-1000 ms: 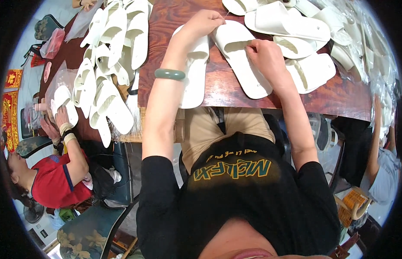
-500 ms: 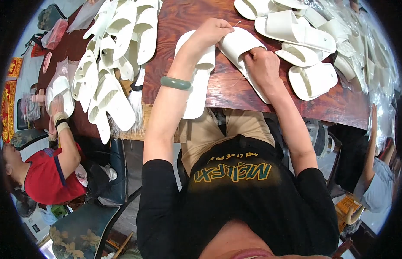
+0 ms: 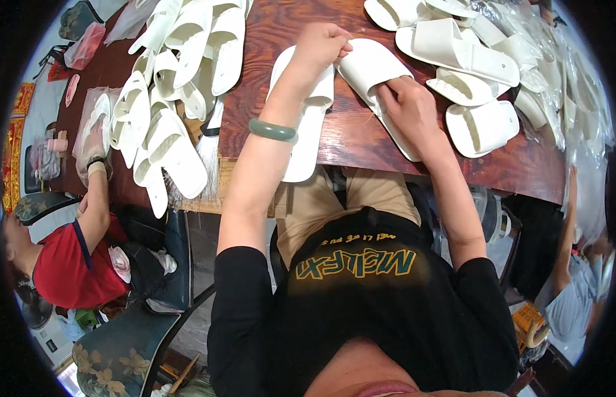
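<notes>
Two white slide slippers lie before me on the reddish-brown wooden table. The left slipper (image 3: 306,142) sticks out past the table's front edge, partly covered by my forearm. My left hand (image 3: 323,51), above its toe end, is closed in a pinch beside the tip of the right slipper (image 3: 371,63); what it pinches, if anything, is too small to make out. A green bangle (image 3: 273,130) circles that wrist. My right hand (image 3: 408,109) grips the right slipper, fingers tucked in under its strap opening. That slipper slants, its heel toward the front edge.
A pile of white slippers (image 3: 179,142) lies at left, another heap (image 3: 453,49) at right, with clear plastic bags (image 3: 586,112) beyond. White bristles (image 3: 205,162) hang at the table edge. A co-worker in red (image 3: 76,264) sits at left, a hand in a bagged slipper.
My left hand has drawn slightly up and left; the thin white-tipped strand near its fingers no longer shows. My right hand stays at the strap. The co-worker's slipper is now in clear plastic.
</notes>
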A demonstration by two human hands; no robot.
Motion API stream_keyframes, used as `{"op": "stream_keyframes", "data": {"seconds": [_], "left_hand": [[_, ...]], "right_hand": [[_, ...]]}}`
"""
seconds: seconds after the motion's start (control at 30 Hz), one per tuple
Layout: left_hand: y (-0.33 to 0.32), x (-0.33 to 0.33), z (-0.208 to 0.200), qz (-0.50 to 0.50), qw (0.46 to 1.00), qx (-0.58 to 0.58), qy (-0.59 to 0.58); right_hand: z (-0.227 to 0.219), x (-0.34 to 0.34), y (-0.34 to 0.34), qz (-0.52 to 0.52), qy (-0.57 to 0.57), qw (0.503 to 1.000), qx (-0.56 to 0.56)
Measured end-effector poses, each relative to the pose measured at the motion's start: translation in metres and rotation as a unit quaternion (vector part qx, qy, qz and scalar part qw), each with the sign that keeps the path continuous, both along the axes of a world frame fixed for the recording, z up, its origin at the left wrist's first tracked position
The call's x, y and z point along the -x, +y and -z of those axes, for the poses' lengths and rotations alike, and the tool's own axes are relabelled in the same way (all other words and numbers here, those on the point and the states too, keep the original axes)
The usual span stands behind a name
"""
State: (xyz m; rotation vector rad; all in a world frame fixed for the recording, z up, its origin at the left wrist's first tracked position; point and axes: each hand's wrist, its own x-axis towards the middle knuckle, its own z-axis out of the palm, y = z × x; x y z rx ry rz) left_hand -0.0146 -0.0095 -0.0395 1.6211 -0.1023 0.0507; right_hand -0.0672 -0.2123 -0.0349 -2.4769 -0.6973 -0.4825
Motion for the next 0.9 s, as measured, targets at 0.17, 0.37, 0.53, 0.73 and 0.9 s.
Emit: {"op": "stream_keyframes", "data": {"seconds": [0.17, 0.37, 0.53, 0.73, 0.9], "left_hand": [[0.005, 0.007, -0.018, -0.083, 0.994, 0.062, -0.034], [0.002, 0.008, -0.027, -0.092, 0.987, 0.128, -0.032], [0.007, 0.012, -0.034, -0.124, 0.976, 0.175, -0.045], [0.016, 0.017, -0.038, -0.149, 0.963, 0.202, -0.094], [0.002, 0.022, -0.045, -0.131, 0.977, 0.151, -0.073]], "right_hand": [[-0.058, 0.011, -0.005, -0.051, -0.075, 0.992, -0.085], [-0.028, -0.069, 0.052, -0.128, 0.034, 0.986, -0.106], [-0.018, -0.061, 0.060, -0.118, 0.178, 0.943, -0.254], [-0.011, -0.062, 0.056, -0.129, 0.271, 0.885, -0.356], [-0.007, -0.067, 0.056, -0.138, 0.261, 0.857, -0.422]]}}
